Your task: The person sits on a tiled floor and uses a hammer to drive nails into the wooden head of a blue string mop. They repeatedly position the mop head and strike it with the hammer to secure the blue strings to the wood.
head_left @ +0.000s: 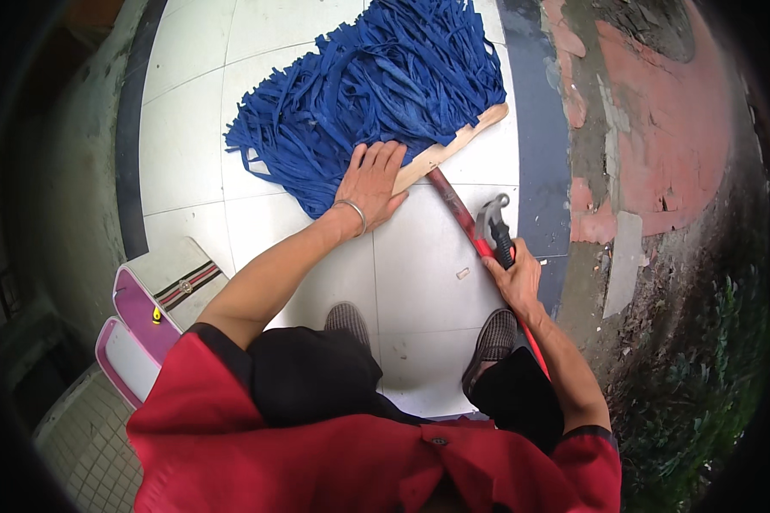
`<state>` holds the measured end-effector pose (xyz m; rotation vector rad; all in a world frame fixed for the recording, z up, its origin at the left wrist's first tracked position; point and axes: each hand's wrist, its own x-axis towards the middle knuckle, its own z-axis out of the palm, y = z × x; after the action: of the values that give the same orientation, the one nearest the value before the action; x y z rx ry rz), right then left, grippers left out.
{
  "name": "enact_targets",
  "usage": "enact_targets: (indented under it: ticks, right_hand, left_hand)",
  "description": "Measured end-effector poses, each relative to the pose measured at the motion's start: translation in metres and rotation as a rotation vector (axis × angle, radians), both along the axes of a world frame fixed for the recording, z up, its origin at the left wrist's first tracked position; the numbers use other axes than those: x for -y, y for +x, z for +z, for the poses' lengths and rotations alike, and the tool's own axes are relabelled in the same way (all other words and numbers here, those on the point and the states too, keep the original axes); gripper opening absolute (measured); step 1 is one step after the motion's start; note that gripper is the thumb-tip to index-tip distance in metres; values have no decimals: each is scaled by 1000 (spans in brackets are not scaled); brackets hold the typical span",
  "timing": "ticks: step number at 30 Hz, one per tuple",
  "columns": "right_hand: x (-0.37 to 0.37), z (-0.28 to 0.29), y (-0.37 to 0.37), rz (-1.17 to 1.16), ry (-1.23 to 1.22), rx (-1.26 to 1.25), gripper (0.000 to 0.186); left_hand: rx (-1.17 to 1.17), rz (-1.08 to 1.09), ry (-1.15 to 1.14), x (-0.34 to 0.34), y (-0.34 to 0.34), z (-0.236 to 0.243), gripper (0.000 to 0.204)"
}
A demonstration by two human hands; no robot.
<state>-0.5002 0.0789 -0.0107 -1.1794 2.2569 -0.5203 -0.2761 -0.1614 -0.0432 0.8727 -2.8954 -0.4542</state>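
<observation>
A mop head of blue cloth strips [368,81] is spread over the floor tiles, with a pale wooden bar [441,156] along its near right edge. A dark red pole [450,198] runs from that bar toward me, turning bright red lower down. My left hand [373,181] lies with outstretched fingers over the strips, its thumb side beside the bar's near end. The right hand [519,278] is closed around the black grip of a claw hammer [493,224], its metal head upward. The red pole passes under that same hand, and its fingers appear to touch it too.
An open box [176,274] with a pink lining and striped band stands at the left, a small yellow-and-black object [156,315] inside. A small pale scrap [463,274] lies on the tiles. Peeling red ground [659,128] and plants [719,376] border the right.
</observation>
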Motion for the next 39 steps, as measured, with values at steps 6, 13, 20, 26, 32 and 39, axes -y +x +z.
enact_targets:
  ticks: [6,13,20,26,32,39]
  right_hand:
    - [2,4,0,78,180,49,45]
    - [25,90,-21,-163,246,1206,31]
    - [42,157,-13,-242,180,1555,26]
    - [65,242,7,-177,-117,1429,32]
    - [105,297,36,243,-157,831,33]
    - [89,197,11,30,-101,489,29]
  left_hand:
    - [-15,12,29,2,4,22,82]
    - [-83,160,-63,9,0,90,90]
    - [-225,437,330,4,32,40,65]
    - [-923,750,133,35,-34,70,64]
    - [-717,593,101,77,-67,58,42]
    - [88,-116,892,23,-1,83,25]
